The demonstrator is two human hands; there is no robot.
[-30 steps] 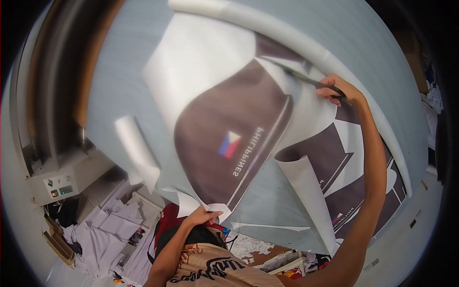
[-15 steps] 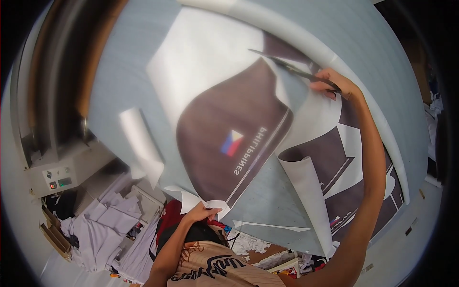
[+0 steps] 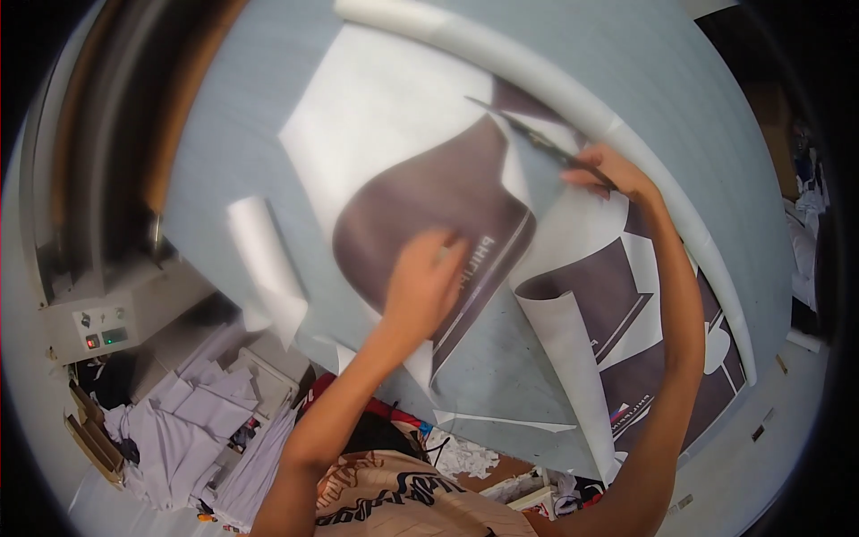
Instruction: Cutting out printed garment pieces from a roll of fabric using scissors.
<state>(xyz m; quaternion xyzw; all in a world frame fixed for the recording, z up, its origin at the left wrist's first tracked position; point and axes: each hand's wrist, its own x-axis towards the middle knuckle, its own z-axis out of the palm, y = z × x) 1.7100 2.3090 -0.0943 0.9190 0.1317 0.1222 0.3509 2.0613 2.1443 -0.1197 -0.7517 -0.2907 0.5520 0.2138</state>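
Observation:
My right hand (image 3: pixel 604 172) grips a pair of dark scissors (image 3: pixel 541 139). The blades point up and left, close to the upper tip of a dark brown printed sheet piece (image 3: pixel 385 206). This piece carries pale lettering and stripes along its right edge, and its left side adjoins a large white sheet area (image 3: pixel 358 98). Over the lower middle of the brown piece is my left hand (image 3: pixel 428 277), slightly blurred. A gap shows between its thumb and fingers, with nothing held in it. The hand hides the coloured flag print.
A rolled white sheet edge (image 3: pixel 501 45) curves along the far side of the blue-grey table (image 3: pixel 215 170). Curled printed sheet (image 3: pixel 582 358) lies at right. A small white roll (image 3: pixel 259 242) sits left. Piled pale fabric (image 3: pixel 179 430) and a control panel (image 3: pixel 103 331) are beyond the left edge.
My left hand has let go of the sheet's lower corner and moved up onto the brown piece. My right hand has shifted slightly left with the scissors.

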